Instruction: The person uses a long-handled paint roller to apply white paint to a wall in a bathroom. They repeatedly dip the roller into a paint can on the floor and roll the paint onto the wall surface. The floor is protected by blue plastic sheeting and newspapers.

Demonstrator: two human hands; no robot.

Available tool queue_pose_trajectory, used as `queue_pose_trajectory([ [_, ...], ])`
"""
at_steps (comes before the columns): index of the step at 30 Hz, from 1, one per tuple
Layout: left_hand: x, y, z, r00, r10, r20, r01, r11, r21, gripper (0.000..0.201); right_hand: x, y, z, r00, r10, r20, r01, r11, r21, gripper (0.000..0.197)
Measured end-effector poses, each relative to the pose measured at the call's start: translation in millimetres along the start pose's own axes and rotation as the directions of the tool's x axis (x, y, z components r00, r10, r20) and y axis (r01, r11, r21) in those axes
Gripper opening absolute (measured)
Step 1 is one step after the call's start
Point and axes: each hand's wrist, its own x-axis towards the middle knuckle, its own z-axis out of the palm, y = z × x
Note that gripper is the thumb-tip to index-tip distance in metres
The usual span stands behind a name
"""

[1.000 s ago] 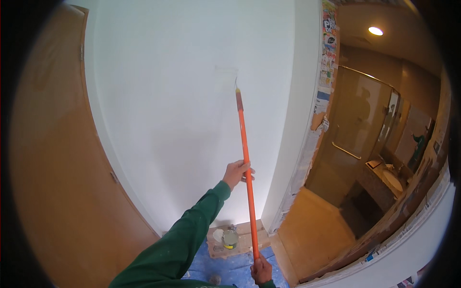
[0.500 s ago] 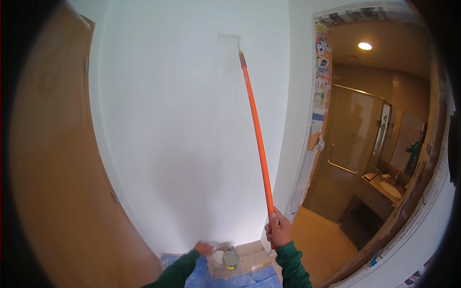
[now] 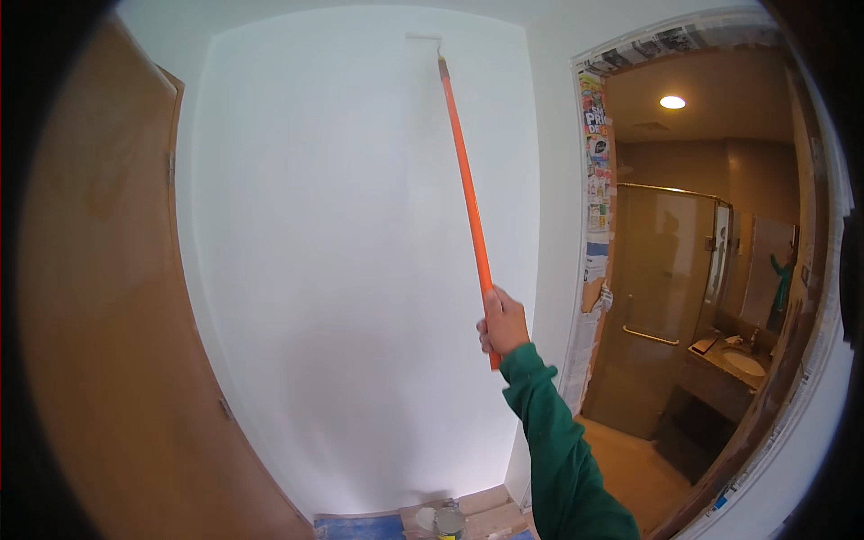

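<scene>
My right hand (image 3: 505,322) is closed around the lower end of the orange pole of a paint roller (image 3: 466,184), with the arm raised in a green sleeve. The roller head (image 3: 423,37) lies against the white wall (image 3: 297,225) high up, near the ceiling. A short stub of the pole sticks out below my fist. My left hand is out of the picture. On the floor at the foot of the wall stands a paint can (image 3: 448,522), partly cut off by the lower edge.
A brown wooden door (image 3: 99,297) is on the left. Newspaper (image 3: 597,193) masks the doorway frame on the right; beyond it are a glass shower door (image 3: 661,270) and a sink (image 3: 743,363). Cardboard (image 3: 490,508) and blue sheeting (image 3: 360,527) cover the floor.
My right hand has risen, pushing the roller farther up the wall. My left hand, which was low near the paint can, has left the picture. The view has tilted upward.
</scene>
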Motion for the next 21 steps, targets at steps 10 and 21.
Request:
queue_pose_trajectory([
  [10,-9,3,-10,0.999,-0.043,-0.022,0.042,0.997,-0.065,0.036,70,-69,18,0.999,-0.05,-0.003,0.05,0.999,-0.019,0.038],
  [21,-22,-4,24,0.997,-0.013,-0.074,0.007,0.997,-0.076,0.034,-23,26,-12,0.998,0.056,-0.013,-0.056,0.998,-0.041,0.04],
])
